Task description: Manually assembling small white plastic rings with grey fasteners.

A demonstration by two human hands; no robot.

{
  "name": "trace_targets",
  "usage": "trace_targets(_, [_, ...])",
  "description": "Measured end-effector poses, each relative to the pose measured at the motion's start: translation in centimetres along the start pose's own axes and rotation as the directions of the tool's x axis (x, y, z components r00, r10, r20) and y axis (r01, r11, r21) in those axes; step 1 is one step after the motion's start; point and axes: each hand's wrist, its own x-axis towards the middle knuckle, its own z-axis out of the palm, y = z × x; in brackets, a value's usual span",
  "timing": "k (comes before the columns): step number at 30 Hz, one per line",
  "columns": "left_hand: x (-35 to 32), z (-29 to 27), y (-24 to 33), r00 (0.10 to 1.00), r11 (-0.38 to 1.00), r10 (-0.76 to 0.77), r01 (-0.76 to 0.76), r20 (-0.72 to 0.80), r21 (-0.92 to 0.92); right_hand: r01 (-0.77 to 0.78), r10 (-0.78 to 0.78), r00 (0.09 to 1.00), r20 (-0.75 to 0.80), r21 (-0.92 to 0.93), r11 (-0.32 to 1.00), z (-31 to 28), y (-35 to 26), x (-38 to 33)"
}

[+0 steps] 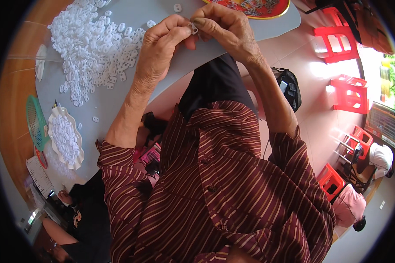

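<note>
I watch the left hand and right hand pinch one small white plastic piece above the edge of the grey table

Thumbs and index fingers meet on it; I cannot tell what else they grip. Left of them spreads a broad heap of white oval plastic pieces; beyond the right hand sits a yellow-rimmed red tray of silvery metal pieces; farther off, a white wavy-edged dish holds more white pieces

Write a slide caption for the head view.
Left hand and right hand hold a small white piece near white pieces heaped on a grey table.
</note>
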Motion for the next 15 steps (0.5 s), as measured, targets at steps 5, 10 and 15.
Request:
trace_targets(5, [0.0, -0.1, -0.2, 1.0, 1.0, -0.023, 0.023, -0.005, -0.002, 0.009, -0.009, 1.0, -0.002, 0.019, 1.0, 0.1, 0.5, 0.0])
trace_targets(10, [-0.1, -0.1, -0.7, 0.992, 0.964, 0.128, -0.119, -0.02, 0.238, 0.04, -0.06, 0.989, -0.137, -0.142, 0.989, 1.0, 0.4, -0.2])
trace_targets(15, [-0.4, 0.8, 0.0, 0.953, 0.756, 0.301, -0.228, -0.017, 0.613, 0.069, -0.105, 0.978, -0.178, -0.193, 0.979, 1.3, 0.4, 0.0])
